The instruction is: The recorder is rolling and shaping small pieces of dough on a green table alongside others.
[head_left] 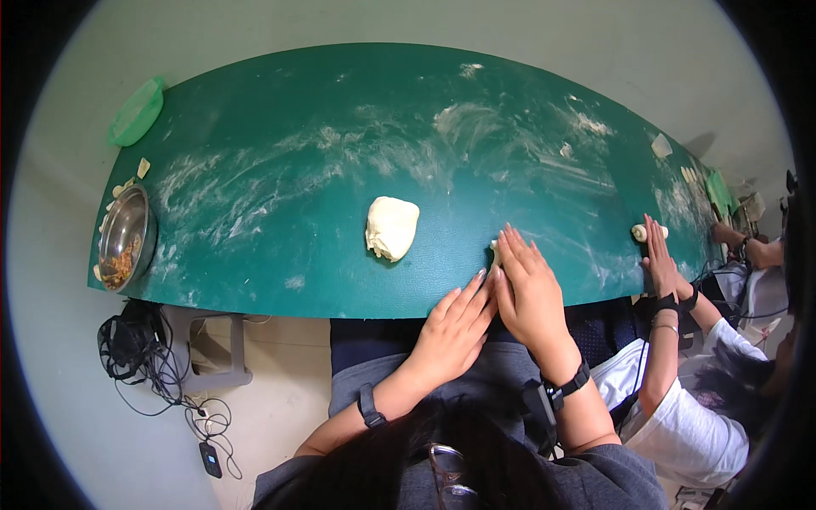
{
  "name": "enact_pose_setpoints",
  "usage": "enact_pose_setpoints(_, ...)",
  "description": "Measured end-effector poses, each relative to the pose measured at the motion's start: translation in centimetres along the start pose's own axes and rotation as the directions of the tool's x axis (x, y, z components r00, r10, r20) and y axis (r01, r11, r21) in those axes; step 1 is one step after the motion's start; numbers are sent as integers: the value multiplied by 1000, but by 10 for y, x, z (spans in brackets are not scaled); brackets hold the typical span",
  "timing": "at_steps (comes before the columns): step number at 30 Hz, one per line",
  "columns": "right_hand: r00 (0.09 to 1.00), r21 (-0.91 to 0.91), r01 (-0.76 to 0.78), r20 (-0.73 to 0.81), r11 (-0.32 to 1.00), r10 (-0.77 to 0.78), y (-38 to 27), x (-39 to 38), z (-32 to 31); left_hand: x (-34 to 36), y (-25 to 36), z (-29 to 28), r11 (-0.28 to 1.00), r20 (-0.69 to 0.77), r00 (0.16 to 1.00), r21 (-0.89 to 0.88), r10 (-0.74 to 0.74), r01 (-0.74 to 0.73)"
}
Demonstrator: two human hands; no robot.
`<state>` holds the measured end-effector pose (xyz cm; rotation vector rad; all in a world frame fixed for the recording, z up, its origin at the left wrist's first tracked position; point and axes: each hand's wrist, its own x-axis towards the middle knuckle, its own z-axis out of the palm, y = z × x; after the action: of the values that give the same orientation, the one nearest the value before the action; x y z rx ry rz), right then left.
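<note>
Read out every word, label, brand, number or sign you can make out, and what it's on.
Readable text: none.
Black device, lower left: small lit screen, too small to read.
Dough lump, bowl, green table: no markings seen.
Far-right clutter: too small and blurred to tell.

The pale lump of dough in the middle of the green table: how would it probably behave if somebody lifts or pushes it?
The pale lump of dough would probably sag and stretch when lifted, since its ragged lower edge suggests softness. It seems unlikely to roll far if pushed, as its outline is blocky rather than round.
</note>
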<state>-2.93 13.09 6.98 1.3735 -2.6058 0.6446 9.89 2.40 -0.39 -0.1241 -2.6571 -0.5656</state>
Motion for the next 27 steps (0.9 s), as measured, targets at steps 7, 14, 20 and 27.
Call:
enact_pose_setpoints(7,988,-80,-71,132,994,81,-31,-21,-10,-6,-3,-22,974,-32,997,-221,-65,57)
enact_pose_setpoints(14,993,-146,-60,97,987,74,-31,-18,3,-18,-13,-23,983,-237,964,-166,-120,82)
enact_pose_setpoints(20,995,-136,-13,94,991,26,-17,-7,2,-16,-17,-28,978,-255,952,-164,-170,131)
enact_pose_setpoints(27,982,267,-33,188,963,-19,21,-1,-18,-6,-15,-38,989,-260,960,-130,-108,76)
